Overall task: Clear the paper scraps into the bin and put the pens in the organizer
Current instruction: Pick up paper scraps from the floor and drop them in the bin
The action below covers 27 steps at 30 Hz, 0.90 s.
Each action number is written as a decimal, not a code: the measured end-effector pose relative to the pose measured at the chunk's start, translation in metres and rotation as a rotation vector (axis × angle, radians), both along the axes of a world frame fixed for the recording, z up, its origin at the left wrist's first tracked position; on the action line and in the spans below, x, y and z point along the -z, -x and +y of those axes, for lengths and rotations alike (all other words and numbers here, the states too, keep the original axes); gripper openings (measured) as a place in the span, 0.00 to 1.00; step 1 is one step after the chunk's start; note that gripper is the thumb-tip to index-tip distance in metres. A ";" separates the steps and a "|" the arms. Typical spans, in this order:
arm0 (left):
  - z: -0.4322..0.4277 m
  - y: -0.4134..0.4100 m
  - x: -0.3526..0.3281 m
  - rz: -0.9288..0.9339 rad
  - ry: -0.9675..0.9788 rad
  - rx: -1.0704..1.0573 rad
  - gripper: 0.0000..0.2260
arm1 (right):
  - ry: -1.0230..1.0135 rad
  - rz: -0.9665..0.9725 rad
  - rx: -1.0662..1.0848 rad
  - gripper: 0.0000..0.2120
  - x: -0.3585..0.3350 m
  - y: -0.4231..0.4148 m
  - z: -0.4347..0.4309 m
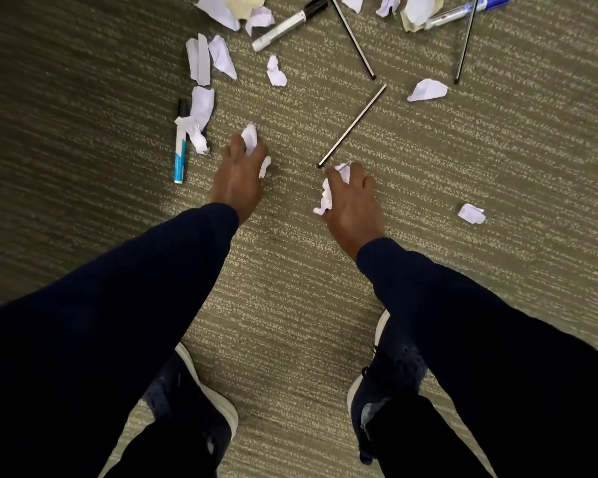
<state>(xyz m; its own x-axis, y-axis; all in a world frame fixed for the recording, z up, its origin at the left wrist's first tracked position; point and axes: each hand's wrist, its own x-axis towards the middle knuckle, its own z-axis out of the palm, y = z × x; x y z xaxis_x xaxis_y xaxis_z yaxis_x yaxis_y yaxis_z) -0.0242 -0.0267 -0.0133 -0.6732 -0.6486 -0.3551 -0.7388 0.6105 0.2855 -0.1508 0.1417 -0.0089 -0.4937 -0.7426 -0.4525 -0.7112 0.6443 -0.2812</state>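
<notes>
Scraps in both fists, pen at the right fingertips

Both hands are down at the carpet (290, 270), each closed on crumpled paper: the left hand (239, 177) on one scrap (250, 138), the right hand (351, 198) on another scrap (327, 198). A thin dark pen (354, 124) lies just beyond the right hand, its long axis running away and rightward. More scraps and markers are scattered farther ahead; no bin or organizer shows.

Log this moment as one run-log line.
left hand: gripping paper scraps | right hand: gripping paper scraps | pens: on carpet | bin, organizer: out of view
</notes>
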 end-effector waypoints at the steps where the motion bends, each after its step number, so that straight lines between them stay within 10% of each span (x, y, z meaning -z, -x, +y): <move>1: 0.001 -0.001 0.000 0.015 0.001 -0.027 0.22 | 0.017 0.009 -0.009 0.26 0.000 0.000 0.002; 12: -0.001 -0.012 -0.042 0.095 -0.178 -0.419 0.09 | 0.181 -0.267 0.376 0.05 -0.042 0.019 -0.002; 27: 0.036 -0.098 -0.166 0.259 -0.308 -0.803 0.04 | 0.153 -0.641 0.649 0.02 -0.166 -0.035 -0.026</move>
<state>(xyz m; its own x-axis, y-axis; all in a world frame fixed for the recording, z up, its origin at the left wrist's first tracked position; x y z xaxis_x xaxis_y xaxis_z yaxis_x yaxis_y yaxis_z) 0.0735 0.0090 0.1528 -0.1405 -0.8598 -0.4910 -0.7998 -0.1937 0.5681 -0.1163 0.1154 0.1571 -0.5229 -0.4823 -0.7028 0.0973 0.7853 -0.6114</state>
